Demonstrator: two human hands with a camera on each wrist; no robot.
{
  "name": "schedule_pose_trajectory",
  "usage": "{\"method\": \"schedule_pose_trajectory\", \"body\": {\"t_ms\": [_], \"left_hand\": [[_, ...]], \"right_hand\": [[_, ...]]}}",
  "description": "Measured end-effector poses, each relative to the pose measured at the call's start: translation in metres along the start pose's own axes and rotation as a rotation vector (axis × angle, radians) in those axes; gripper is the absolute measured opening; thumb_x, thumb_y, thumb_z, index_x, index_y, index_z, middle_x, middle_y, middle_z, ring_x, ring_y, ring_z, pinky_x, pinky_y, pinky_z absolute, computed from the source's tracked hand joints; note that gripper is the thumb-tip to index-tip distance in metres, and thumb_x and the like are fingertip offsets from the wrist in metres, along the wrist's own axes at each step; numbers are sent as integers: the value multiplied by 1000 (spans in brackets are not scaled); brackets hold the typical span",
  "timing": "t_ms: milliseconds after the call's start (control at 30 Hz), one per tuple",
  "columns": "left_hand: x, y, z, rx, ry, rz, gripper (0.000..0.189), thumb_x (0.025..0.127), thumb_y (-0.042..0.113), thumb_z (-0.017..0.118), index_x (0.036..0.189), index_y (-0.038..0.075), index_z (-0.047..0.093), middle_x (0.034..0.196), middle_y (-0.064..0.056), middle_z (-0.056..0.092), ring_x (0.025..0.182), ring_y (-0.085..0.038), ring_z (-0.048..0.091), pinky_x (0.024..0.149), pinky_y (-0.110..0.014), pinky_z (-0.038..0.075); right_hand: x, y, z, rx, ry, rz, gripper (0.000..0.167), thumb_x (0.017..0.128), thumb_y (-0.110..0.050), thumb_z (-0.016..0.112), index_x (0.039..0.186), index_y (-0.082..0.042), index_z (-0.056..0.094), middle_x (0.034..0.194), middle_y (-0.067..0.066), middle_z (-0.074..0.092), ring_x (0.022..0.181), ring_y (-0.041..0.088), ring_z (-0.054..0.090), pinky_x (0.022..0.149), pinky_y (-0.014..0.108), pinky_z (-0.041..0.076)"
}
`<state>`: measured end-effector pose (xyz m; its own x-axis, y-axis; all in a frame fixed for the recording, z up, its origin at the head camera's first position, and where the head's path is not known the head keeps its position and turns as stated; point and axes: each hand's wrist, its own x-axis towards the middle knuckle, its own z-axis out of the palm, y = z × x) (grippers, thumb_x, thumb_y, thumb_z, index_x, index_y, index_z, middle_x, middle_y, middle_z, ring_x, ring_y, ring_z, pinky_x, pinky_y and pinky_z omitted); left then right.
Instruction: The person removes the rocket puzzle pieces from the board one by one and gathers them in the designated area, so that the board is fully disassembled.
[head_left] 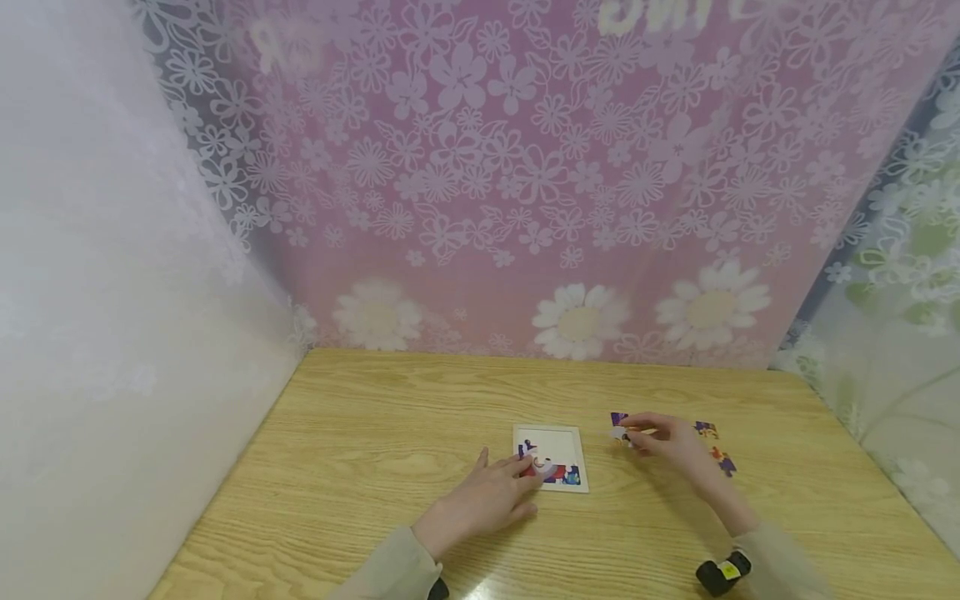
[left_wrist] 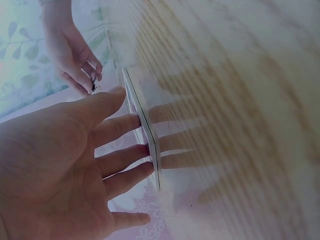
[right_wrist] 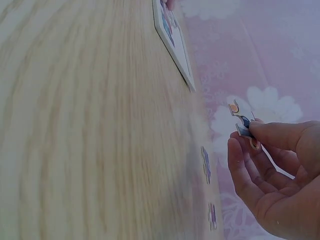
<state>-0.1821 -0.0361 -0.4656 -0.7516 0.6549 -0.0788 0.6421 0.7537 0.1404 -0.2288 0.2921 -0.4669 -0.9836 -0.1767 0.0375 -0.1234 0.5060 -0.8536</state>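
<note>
A white puzzle tray (head_left: 583, 467) lies on the table, its lower and left part filled with colourful pieces. My left hand (head_left: 487, 498) rests its straight, spread fingers on the tray's lower left side. To the right of the tray, my right hand (head_left: 671, 446) pinches a puzzle piece (right_wrist: 243, 120) between thumb and fingers, raised above the table. A dark purple piece (head_left: 618, 418) lies just beyond that hand in the head view. In the left wrist view, the fingertips of the left hand (left_wrist: 75, 155) reach the tray edge (left_wrist: 156, 145).
More loose pieces lie to the right of the right hand: one (head_left: 707, 429) farther back and orange-purple ones (head_left: 722, 461) nearer. The wooden table (head_left: 360, 433) ends at a pink flowered curtain (head_left: 480, 208) at the back, with pale sheets on both sides.
</note>
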Motion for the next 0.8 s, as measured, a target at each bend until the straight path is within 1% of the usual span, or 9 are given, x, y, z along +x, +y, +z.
{"method": "schedule_pose_trajectory", "body": {"t_ms": [100, 167, 300, 400, 533, 700, 800], "left_hand": [[0, 0, 0, 1, 1, 0, 50, 104, 46, 56, 151, 29, 53, 162, 0, 43, 149, -21, 44, 120, -64, 34], [0, 0, 0, 0, 3, -1, 50, 103, 46, 56, 151, 29, 52, 162, 0, 43, 150, -21, 44, 120, -64, 34], [0, 0, 1, 2, 5, -4, 51, 103, 47, 56, 151, 30, 52, 163, 0, 42, 149, -21, 44, 120, -64, 34], [0, 0, 1, 6, 8, -6, 51, 103, 47, 57, 150, 30, 53, 163, 0, 43, 149, -21, 44, 119, -64, 35], [0, 0, 1, 5, 6, -8, 50, 103, 47, 57, 150, 30, 53, 163, 0, 43, 149, -21, 44, 119, -64, 35], [0, 0, 0, -4, -7, -12, 51, 103, 47, 56, 151, 30, 52, 163, 0, 41, 150, -21, 44, 120, -64, 34], [0, 0, 0, -1, -7, -13, 51, 103, 47, 56, 151, 30, 52, 163, 0, 41, 149, -21, 44, 120, -64, 34]], "right_hand": [[-3, 5, -10, -3, 5, 5, 39, 102, -23, 65, 131, 2, 66, 126, 26, 68, 92, 17, 74, 80, 32, 64], [-5, 8, -15, -29, 11, -1, 40, 102, -24, 64, 133, 2, 65, 128, 27, 67, 93, 16, 74, 80, 31, 64], [-9, 11, -25, -53, 37, -6, 41, 103, -23, 63, 134, 4, 64, 132, 29, 64, 91, 13, 75, 80, 30, 64], [-13, 12, -32, -54, 49, 9, 42, 103, -24, 63, 134, 4, 64, 133, 29, 65, 91, 10, 75, 80, 31, 64], [-16, 16, -39, -99, 48, 34, 41, 103, -24, 64, 133, 3, 64, 132, 29, 66, 90, 9, 74, 78, 30, 64], [-18, 23, -45, -156, 24, 63, 36, 102, -17, 65, 132, 4, 65, 132, 30, 64, 89, 9, 74, 76, 29, 63], [-18, 25, -46, -195, 19, 83, 34, 101, -15, 66, 129, 4, 67, 132, 31, 63, 89, 12, 73, 74, 27, 62]]}}
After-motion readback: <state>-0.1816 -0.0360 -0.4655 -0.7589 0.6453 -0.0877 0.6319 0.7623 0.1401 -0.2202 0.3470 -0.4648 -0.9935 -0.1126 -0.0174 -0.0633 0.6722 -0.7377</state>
